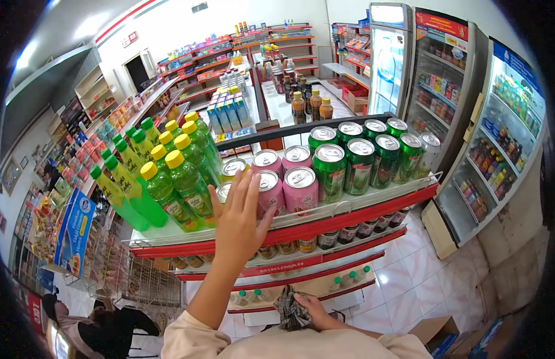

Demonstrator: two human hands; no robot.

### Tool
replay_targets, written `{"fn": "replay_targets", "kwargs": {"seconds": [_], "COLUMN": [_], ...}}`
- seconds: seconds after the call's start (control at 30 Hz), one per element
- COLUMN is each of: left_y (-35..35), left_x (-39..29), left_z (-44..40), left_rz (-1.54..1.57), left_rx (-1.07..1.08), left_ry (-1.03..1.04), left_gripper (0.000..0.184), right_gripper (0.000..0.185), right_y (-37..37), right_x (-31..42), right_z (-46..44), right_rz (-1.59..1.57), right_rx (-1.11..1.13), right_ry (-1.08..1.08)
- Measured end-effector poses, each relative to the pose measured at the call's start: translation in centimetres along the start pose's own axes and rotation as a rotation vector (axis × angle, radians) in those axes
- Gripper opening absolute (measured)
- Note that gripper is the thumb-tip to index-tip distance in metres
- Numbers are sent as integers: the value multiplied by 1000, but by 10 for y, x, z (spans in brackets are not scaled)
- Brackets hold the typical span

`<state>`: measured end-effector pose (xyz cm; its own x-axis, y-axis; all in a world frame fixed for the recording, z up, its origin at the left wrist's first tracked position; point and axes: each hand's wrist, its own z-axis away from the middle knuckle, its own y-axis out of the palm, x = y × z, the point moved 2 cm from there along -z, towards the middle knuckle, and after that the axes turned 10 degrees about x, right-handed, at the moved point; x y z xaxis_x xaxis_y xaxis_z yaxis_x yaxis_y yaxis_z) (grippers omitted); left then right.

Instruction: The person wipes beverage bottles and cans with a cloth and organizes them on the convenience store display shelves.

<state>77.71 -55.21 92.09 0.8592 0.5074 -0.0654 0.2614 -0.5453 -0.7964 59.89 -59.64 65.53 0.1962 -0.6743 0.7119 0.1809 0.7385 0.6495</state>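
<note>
My left hand (238, 206) is raised at the front of the top shelf (373, 206), fingers stretched and spread. It overlaps the front of the pink cans (301, 190) and a can with a yellowish-green side (234, 166); whether it touches one I cannot tell. Low in front of my body, my right hand (313, 310) is closed around a crumpled dark checked cloth (292, 308). Green cans (330, 173) stand in rows to the right of the pink ones. Left of my hand are green bottles with yellow caps (190, 179) and taller bottles with green caps (125, 191).
Lower shelves (283, 267) with red edges hold more cans and bottles. Drink fridges (493, 137) line the right side. Cardboard boxes (433, 332) lie at lower right. At lower left a person (92, 326) is near a wire rack (113, 269). More stocked shelves (205, 54) stand behind.
</note>
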Motion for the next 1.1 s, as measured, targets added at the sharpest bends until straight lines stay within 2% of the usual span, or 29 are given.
{"fn": "replay_targets", "kwargs": {"seconds": [0.07, 0.27, 0.37, 0.5, 0.6, 0.67, 0.73, 0.77, 0.8, 0.9, 0.97, 1.0, 1.07, 1.1], "left_y": [4, 6, 5, -5, -23, -11, -13, -13, -13, 30, 38, 44, 56, 60], "left_x": [-2, -5, -3, -5, -9, -9, -21, -26, -29, -33, -45, -44, -33, -34], "left_z": [-4, -10, -11, 5, 31, 49, 72, 83, 89, 129, 140, 149, 164, 174], "left_rz": [-103, -124, 88, 65, 409, 862, 1315, 1540, 1666, 1884, 1949, 2026, 1639, 1623], "left_rx": [18, 62, -90, -261, -400, -676, -617, -576, -487, -209, -30, 40, 115, 140], "left_ry": [-49, -111, -108, -41, -97, 5, -201, -304, -333, -675, -882, -864, -588, -584], "left_gripper": [52, 57, 62, 70, 78, 97, 102, 105, 91, 76, 64, 59, 57, 55], "right_gripper": [41, 41, 40, 38, 41, 51, 75, 80, 84, 77, 71, 68, 64, 60], "right_y": [-3, -12, -6, 1, -5, 6, -18, -31, -21, 24, 63, 72, 87, 93], "right_x": [-1, -4, 8, 22, 22, 49, 33, 30, 48, 91, 116, 119, 126, 132], "right_z": [1, 1, 7, 8, 1, 22, 25, 24, 27, 29, 21, 21, 23, 21], "right_rz": [32, 37, 4, -105, -230, 462, 1052, 799, 549, 681, 1226, 1282, 1390, 1353], "right_rx": [-7, -2, -3, 9, 25, -85, -187, -93, -5, 204, 169, 128, 44, 97], "right_ry": [-1, 7, 29, -29, -131, -496, -1016, -894, -765, -860, -1319, -1259, -1141, -1113]}}
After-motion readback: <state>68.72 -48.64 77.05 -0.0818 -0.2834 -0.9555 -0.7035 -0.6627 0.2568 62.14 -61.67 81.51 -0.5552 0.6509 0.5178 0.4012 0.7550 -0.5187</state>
